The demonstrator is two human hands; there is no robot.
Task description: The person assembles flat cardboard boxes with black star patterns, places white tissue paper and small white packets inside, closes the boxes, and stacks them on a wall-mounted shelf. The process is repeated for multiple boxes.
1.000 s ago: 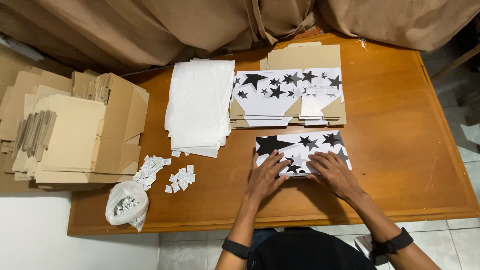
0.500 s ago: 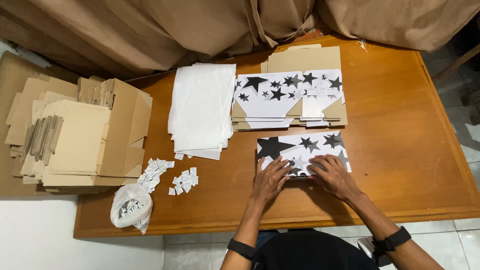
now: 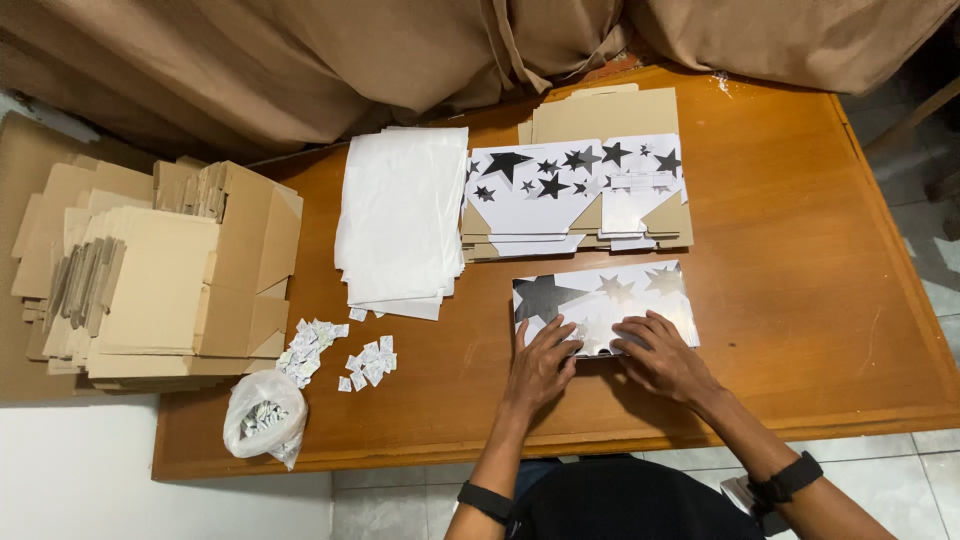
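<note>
A flat white box with black and silver stars (image 3: 605,300) lies on the wooden table (image 3: 800,300) in front of me. My left hand (image 3: 540,362) presses flat on its lower left edge, fingers spread. My right hand (image 3: 662,355) presses flat on its lower right part. Neither hand grips anything. Behind the box rests a stack of unfolded star-printed cardboard blanks (image 3: 575,190). To the left of that stack lies a pile of white paper sheets (image 3: 400,220).
Small white paper scraps (image 3: 340,355) are scattered at the left front, beside a clear plastic bag of scraps (image 3: 263,415). Stacked brown cardboard boxes (image 3: 150,275) overhang the table's left end. Brown cloth (image 3: 400,50) hangs along the back edge.
The view has shifted slightly. Both hands stay pressed on the star box, with the fingers sliding a little along its near edge.
</note>
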